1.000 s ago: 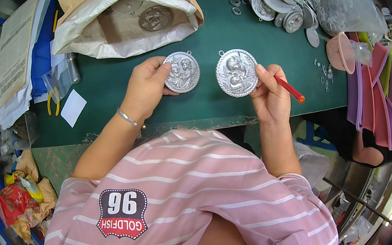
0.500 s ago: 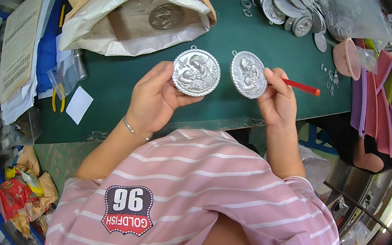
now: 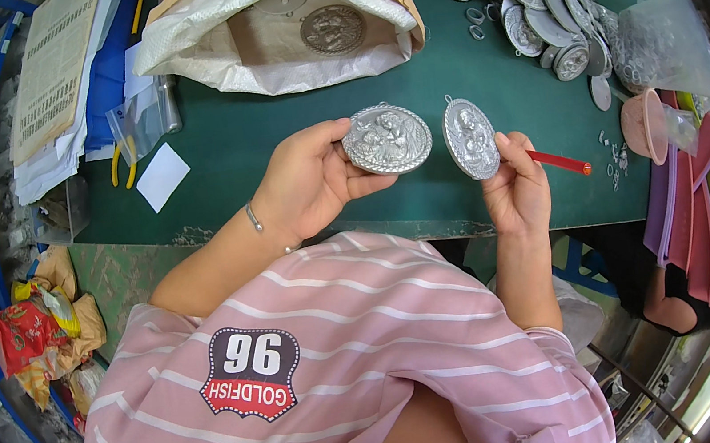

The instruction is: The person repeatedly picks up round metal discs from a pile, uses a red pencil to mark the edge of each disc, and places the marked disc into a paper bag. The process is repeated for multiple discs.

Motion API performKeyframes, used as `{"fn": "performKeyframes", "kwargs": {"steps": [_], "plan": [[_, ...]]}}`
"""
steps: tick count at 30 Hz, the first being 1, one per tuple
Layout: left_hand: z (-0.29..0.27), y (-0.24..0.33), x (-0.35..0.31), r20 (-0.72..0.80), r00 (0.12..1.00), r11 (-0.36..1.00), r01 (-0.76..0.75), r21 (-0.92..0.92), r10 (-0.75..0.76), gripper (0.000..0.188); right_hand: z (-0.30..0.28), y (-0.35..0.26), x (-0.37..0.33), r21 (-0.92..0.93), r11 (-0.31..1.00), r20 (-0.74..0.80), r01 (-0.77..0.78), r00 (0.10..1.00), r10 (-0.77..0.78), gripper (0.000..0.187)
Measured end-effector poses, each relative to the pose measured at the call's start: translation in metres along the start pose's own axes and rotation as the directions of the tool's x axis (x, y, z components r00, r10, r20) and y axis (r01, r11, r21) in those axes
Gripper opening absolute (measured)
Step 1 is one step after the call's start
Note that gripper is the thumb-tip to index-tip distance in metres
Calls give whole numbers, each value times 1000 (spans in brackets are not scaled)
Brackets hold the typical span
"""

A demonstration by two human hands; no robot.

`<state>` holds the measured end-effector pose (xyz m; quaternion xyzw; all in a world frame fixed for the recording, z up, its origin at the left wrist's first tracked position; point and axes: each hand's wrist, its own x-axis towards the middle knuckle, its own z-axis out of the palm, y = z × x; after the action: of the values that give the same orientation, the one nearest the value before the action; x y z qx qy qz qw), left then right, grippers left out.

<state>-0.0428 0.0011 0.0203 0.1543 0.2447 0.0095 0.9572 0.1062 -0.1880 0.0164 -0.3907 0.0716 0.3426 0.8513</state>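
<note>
Gripping the first medallion (image 3: 386,138) at its left rim, the left hand (image 3: 313,173) sets the thumb along the upper edge and the fingers beneath and behind the disc. This medallion is silver-coloured, bears relief figures and is held tilted above the green table (image 3: 228,140). The right hand (image 3: 519,186) pinches the second medallion (image 3: 471,139) at its lower right rim between thumb and fingers, and also retains a red pen (image 3: 561,162), which projects to the right. The second medallion stands nearly upright, hanging loop at the top, near the first but not touching it. Beyond the left hand, a white-lined sack (image 3: 201,71) lies with its mouth toward the person; a darker medallion (image 3: 332,30) is visible inside. A heap of similar discs (image 3: 551,7) occupies the far right of the table, with small metal rings (image 3: 475,24) beside it. A pink cup (image 3: 645,128) is located at the right edge; a white card (image 3: 162,177) lies at the left, beside yellow-handled pliers (image 3: 122,162).
</note>
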Motion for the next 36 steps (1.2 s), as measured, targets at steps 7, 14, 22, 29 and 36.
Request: {"fn": "performKeyframes", "kwargs": {"steps": [7, 14, 22, 29, 36], "plan": [[10, 10, -2, 34, 997, 997, 72, -36, -70, 33, 4, 3, 0, -37, 998, 12, -47, 999, 48, 14], [9, 13, -3, 37, 999, 999, -3, 43, 2, 18, 8, 3, -1, -41, 996, 51, -81, 995, 83, 16], [6, 11, 19, 243, 784, 289, -469, 834, 571, 16, 8, 2, 0, -46, 996, 70, -81, 994, 84, 15], [2, 14, 43, 614, 670, -697, -199, 689, 417, 68, 10, 0, 1, -135, 991, 14, -5, 1000, 7, 15], [10, 25, 54, 611, 697, -742, -170, 649, 375, 75, -1, 8, -5, -637, 739, 220, 220, 970, -99, 21]]}}
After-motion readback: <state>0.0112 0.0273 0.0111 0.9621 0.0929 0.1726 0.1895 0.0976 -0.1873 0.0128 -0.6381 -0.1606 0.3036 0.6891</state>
